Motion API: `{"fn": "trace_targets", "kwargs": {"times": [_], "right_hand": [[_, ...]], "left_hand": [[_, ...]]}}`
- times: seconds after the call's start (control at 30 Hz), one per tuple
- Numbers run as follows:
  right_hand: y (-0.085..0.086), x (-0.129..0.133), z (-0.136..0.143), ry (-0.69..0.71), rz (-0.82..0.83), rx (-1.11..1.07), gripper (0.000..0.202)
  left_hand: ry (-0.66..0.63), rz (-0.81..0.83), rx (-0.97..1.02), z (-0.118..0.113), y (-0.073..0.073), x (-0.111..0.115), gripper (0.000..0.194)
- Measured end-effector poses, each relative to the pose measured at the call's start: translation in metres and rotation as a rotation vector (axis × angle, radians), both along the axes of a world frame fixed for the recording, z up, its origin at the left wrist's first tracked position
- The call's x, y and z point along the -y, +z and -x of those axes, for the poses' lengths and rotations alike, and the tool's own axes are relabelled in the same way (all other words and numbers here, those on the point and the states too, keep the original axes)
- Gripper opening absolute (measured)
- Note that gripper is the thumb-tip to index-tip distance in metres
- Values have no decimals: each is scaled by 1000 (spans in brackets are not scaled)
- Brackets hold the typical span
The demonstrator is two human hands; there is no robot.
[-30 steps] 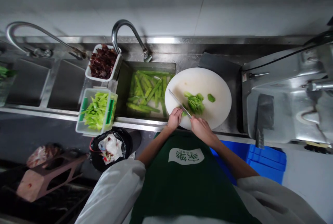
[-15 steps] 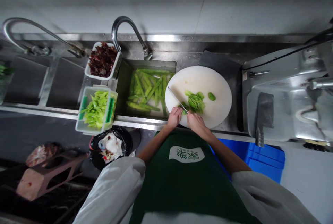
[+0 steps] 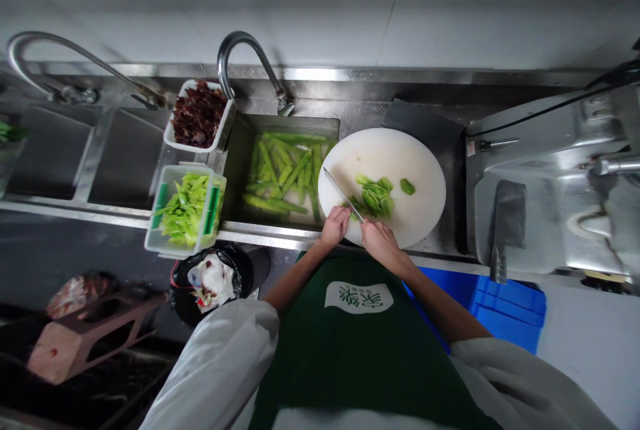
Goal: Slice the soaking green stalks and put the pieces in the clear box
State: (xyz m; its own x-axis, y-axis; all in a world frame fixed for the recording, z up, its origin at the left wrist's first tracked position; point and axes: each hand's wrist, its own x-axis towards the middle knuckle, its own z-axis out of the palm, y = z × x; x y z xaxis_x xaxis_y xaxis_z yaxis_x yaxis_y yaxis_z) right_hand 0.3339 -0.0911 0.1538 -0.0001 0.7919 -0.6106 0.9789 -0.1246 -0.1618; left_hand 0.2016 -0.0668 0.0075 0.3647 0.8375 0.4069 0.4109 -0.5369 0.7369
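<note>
My right hand [image 3: 379, 239] is closed round the handle of a kitchen knife [image 3: 341, 190], whose thin blade slants up and left over the white oval cutting board [image 3: 423, 173]. My left hand [image 3: 335, 226], fingers bunched, presses a green vegetable piece [image 3: 353, 207] at the board's near edge, close beside the blade. Most of that piece is hidden by the fingers and the knife. Right of the blade lies a loose pile of thin green slices [image 3: 377, 197]. One single slice [image 3: 407, 187] sits apart, farther right on the board.
Left of the board, a sink basin [image 3: 235, 170] holds long green stalks [image 3: 295, 173] in water. Beyond it stand a tub of sliced greens [image 3: 186, 210] and a tub of dark red-brown food [image 3: 199, 115]. A cleaver [image 3: 509, 217] lies at right; a lined bin [image 3: 245, 270] stands below.
My right hand and the knife have shifted very slightly to the right. My left hand, the board and the slices look the same.
</note>
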Motion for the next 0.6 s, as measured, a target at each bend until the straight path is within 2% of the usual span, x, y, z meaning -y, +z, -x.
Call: {"fn": "trace_targets", "kwargs": {"times": [0.4, 0.6], "right_hand": [[-12, -2, 0, -23, -6, -8, 30], [-4, 4, -2, 16, -32, -2, 32]], "left_hand": [[-35, -6, 14, 4, -3, 1, 26], [-65, -21, -11, 8, -7, 0, 27]]}}
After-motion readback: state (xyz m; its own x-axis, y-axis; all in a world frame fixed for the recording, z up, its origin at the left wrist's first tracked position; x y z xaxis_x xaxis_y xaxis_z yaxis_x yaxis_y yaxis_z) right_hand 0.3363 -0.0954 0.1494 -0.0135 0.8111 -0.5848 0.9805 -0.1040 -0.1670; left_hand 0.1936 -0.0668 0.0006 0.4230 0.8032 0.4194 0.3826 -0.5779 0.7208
